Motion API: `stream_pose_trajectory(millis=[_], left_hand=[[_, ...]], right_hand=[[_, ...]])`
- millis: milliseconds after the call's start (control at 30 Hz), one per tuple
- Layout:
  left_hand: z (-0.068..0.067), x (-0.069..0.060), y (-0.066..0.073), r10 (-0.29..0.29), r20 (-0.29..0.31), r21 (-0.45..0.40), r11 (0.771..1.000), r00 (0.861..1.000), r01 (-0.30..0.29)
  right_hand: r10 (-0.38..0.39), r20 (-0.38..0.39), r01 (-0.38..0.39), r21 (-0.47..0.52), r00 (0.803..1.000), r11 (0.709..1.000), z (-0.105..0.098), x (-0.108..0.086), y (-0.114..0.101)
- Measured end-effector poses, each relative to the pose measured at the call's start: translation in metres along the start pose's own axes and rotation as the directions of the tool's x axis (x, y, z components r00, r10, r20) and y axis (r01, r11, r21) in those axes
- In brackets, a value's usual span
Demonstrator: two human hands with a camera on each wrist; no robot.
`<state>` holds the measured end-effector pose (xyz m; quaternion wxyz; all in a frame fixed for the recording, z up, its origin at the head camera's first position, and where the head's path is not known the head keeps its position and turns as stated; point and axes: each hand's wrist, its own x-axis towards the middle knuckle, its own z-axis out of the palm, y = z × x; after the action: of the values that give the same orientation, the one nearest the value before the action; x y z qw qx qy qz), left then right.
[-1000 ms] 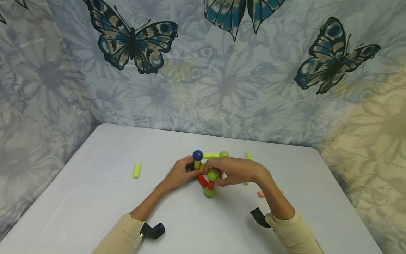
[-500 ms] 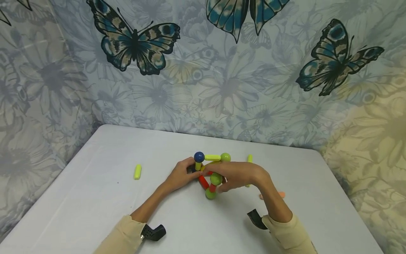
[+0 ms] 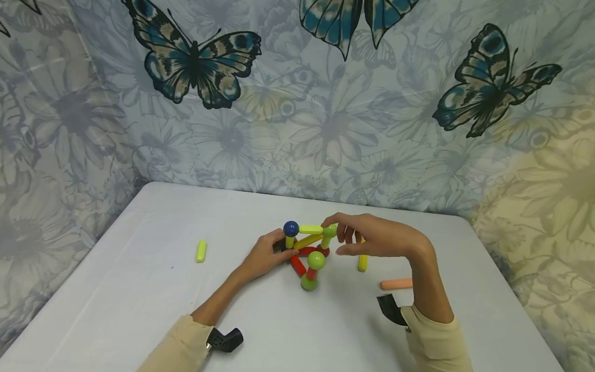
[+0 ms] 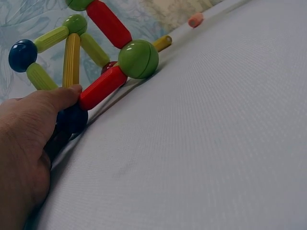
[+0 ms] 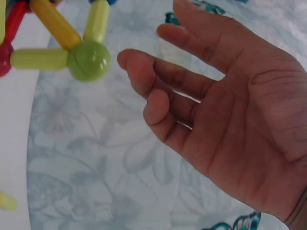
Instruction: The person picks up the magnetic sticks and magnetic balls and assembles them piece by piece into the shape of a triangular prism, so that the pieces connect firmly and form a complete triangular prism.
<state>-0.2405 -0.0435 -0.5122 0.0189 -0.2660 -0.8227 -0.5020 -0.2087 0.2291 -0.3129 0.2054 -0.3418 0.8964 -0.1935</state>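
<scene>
A frame of coloured magnetic sticks and balls stands on the white table. In the left wrist view, my left hand [image 4: 26, 148] grips its base, thumb over the lower dark blue ball [image 4: 73, 119] where a yellow stick [image 4: 72, 60] and a red stick [image 4: 103, 88] meet. The fingers behind are hidden. An upper blue ball [image 3: 291, 229] joins a lime stick [image 3: 310, 229] to a green ball [image 3: 330, 230]. Close to that green ball, my right hand [image 3: 378, 236] hovers with loosely bent fingers, holding nothing. Nearer the front are a raised green ball [image 3: 316, 260] and a lower green ball [image 3: 308, 282].
A lime stick [image 3: 201, 251] lies alone on the left of the table [image 3: 116, 289]. To the right lie a yellow stick [image 3: 362, 262], partly behind the right hand, and an orange stick [image 3: 395, 284]. A patterned cloth [image 3: 288, 129] hangs behind the table.
My right hand has moved right and slightly up, away from the middle of the frame, uncovering the raised green ball and inner sticks. The left hand keeps its grip in place.
</scene>
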Motion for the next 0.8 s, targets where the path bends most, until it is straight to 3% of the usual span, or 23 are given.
stream_pose_trajectory(millis=[267, 467, 600, 700, 800], left_hand=[[0.001, 0.0, 0.002, -0.009, -0.003, 0.005, 1.0, 1.0, 0.009], [0.001, 0.001, 0.001, -0.015, -0.006, 0.002, 1.0, 1.0, 0.015], [0.001, 0.002, 0.0, -0.01, -0.012, 0.003, 1.0, 1.0, 0.01], [0.001, 0.001, 0.001, -0.009, -0.004, 0.005, 1.0, 1.0, 0.009], [0.0, -0.001, 0.002, -0.003, -0.004, 0.006, 1.0, 1.0, 0.003]], right_hand=[[0.059, -0.141, -0.058, 0.011, 0.988, 0.998, -0.018, -0.02, 0.023], [0.158, -0.267, -0.16, 0.015, 0.951, 0.987, -0.011, -0.011, 0.068], [0.276, -0.239, -0.271, 0.056, 0.931, 0.961, 0.009, 0.007, 0.107], [0.422, -0.153, -0.418, 0.06, 0.894, 0.907, 0.022, 0.017, 0.121], [0.491, -0.123, -0.489, 0.045, 0.862, 0.871, 0.031, 0.022, 0.125]])
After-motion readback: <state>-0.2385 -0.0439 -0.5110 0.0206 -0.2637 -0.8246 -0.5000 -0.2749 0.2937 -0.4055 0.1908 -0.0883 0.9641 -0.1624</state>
